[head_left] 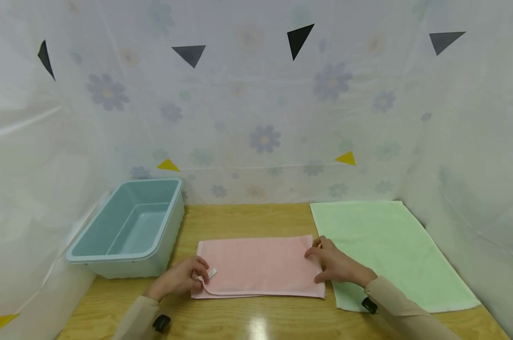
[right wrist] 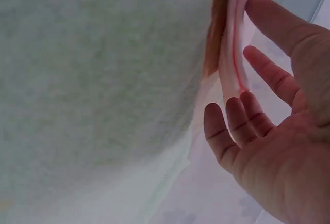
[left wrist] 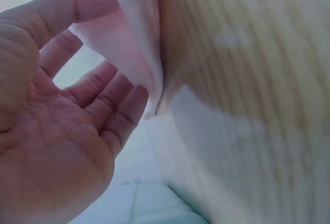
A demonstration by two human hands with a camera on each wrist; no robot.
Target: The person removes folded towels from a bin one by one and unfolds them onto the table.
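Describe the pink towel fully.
The pink towel looks like soft terry cloth, folded into a long rectangle lying flat on the wooden table. A small white tag sits at its left end. The left hand pinches that end, the right hand the other. Its right edge lies against the green towel.

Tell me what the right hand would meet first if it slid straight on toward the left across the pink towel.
Probably the left hand gripping the pink towel's far edge; only towel lies before the right hand.
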